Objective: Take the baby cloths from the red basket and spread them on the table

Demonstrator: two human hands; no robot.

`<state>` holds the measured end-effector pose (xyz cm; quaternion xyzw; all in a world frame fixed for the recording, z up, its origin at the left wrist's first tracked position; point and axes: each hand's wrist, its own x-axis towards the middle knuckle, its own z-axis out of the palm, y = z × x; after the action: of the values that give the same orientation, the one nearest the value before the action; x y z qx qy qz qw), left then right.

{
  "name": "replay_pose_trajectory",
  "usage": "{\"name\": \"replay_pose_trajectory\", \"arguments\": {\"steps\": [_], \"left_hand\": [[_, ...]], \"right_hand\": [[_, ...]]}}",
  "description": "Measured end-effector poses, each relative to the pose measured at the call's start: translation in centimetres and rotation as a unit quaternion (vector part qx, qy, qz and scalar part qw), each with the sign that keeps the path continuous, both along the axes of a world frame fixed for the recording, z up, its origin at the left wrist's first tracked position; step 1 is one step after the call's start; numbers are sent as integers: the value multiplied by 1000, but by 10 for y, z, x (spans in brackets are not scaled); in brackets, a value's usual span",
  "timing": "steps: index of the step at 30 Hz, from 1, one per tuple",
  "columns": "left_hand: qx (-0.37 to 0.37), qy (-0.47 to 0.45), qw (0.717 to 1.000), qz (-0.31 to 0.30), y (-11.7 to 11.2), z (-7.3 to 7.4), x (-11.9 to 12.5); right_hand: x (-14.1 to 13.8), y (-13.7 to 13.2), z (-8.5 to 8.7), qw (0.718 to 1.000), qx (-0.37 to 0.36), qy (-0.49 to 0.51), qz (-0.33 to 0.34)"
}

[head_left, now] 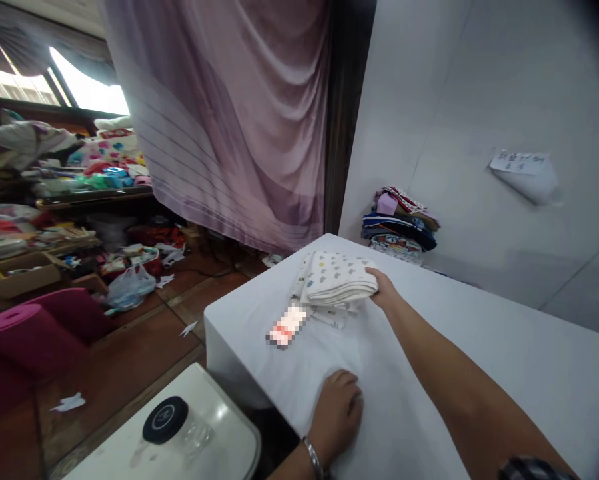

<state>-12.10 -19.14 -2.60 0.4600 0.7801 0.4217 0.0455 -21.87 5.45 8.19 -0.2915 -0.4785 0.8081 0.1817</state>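
A folded white cloth point(342, 273) with a small grey print is in my right hand point(382, 288), which grips its right edge with the thumb on top. It lies over other folded white printed cloth point(332, 315) on the white-covered table point(404, 380). My left hand point(336, 407), with a silver bracelet at the wrist, rests on the near side of the table. Its fingers are curled in, and nothing shows in them. Between the left hand and the cloths lies a blurred-out phone-like rectangle point(286, 325).
A white stool-like surface point(214, 407) with a round black object point(165, 420) stands at the lower left. Beyond the table, folded clothes point(399, 223) are stacked against the wall. A purple curtain point(259, 120) hangs behind. Pink rolls point(34, 340), bags and boxes crowd the left floor.
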Motion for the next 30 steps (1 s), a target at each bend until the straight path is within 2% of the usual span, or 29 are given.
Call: {"name": "replay_pose_trajectory", "arguments": {"steps": [3, 5, 7, 9, 12, 15, 19, 23, 25, 27, 29, 30], "left_hand": [[10, -4, 1000, -6, -1, -2, -2], [15, -8, 1000, -10, -1, -3, -4], [20, -9, 1000, -15, 0, -4, -5], [23, -6, 1000, -18, 2, -4, -7], [20, 8, 1000, -19, 3, -3, -8], [13, 25, 999, -25, 3, -2, -10], [2, 20, 1000, -22, 1, -2, -12], [2, -58, 998, 21, 5, -2, -7], [8, -102, 994, 30, 12, -1, -1], [11, -138, 990, 29, 22, 2, 5], [8, -167, 985, 41, 33, 6, 8], [3, -184, 982, 52, 38, 10, 9]], "right_hand": [[62, 5, 7, 996, -29, 88, -6], [119, 6, -1, 996, -16, 83, -39], [181, 1, -20, 996, -11, 52, -77], [236, -11, -46, 994, -33, 6, -105], [292, -39, -84, 991, -82, -67, -81], [313, -64, -101, 988, -98, -78, -90], [312, -81, -95, 985, -126, -46, -109], [311, -87, -91, 987, -124, -45, -91], [314, -86, -92, 992, -80, -65, -74], [320, -81, -92, 993, -3, -100, -64], [326, -72, -91, 978, 112, -159, -71], [329, -67, -90, 960, 179, -193, -90]]}}
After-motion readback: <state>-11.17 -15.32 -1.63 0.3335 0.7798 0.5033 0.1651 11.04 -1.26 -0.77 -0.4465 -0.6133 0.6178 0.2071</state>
